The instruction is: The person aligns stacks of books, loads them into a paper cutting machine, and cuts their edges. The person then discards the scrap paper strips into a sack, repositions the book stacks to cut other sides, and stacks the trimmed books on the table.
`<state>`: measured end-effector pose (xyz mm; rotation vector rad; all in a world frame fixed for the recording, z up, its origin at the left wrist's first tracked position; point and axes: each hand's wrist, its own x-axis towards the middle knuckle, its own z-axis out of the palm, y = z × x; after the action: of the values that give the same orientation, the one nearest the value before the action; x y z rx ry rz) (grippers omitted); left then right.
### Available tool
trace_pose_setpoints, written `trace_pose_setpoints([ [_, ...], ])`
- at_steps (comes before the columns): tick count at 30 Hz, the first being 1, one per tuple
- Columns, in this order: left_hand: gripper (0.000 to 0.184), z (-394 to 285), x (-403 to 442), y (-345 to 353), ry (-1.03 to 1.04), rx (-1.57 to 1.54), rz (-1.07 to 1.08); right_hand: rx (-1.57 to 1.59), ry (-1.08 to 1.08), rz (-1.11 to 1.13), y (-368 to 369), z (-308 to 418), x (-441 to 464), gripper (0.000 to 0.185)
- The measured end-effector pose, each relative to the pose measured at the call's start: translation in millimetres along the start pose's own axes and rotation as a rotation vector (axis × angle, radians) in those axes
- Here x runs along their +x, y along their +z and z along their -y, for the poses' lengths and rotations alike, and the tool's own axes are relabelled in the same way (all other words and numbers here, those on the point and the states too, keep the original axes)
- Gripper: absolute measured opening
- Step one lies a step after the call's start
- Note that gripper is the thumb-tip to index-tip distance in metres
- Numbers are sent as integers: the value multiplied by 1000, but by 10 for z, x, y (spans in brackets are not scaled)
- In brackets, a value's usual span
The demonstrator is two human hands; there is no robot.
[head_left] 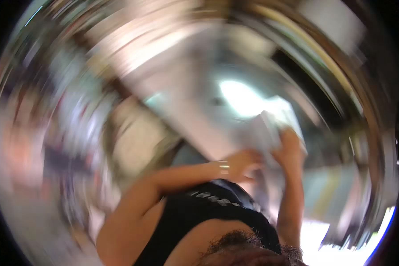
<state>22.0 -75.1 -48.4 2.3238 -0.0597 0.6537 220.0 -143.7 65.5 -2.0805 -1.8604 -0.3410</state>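
Observation:
Motion blur covers most of the view. My left hand (246,165), with a metallic band at its wrist, is beside the lower edge of a pale sheet-like item (264,131); its fingers are smeared, so their grip is unclear. On the right, my right hand (290,146) is closed on this item, which looks like folded cloth or paper. The item is tilted, with a bright white part beyond my right hand. Both hands are in front of my body, close together.
Ahead is a greyish-pink surface (186,106) with a bright glare. A beige, sack-like object (139,142) stands left of its dark edge. Blurred, mixed-coloured things fill the far left, and a greenish panel with a yellow stripe (328,190) is at the right.

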Motion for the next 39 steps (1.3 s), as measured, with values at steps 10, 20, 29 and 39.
trace_pose_setpoints([
  [10,79,-22,201,-124,100,243,286,-145,180,190,-290,174,202,44],
  [20,71,-2,-39,-731,-160,118,154,-184,365,83,-1251,-425,786,54],
  [29,50,72,-322,-936,-279,224,-260,1188,519,49,-1009,-1180,348,40],
  [39,28,113,-1226,-988,-615,-234,-747,1237,620,335,161,-1181,-82,48],
])
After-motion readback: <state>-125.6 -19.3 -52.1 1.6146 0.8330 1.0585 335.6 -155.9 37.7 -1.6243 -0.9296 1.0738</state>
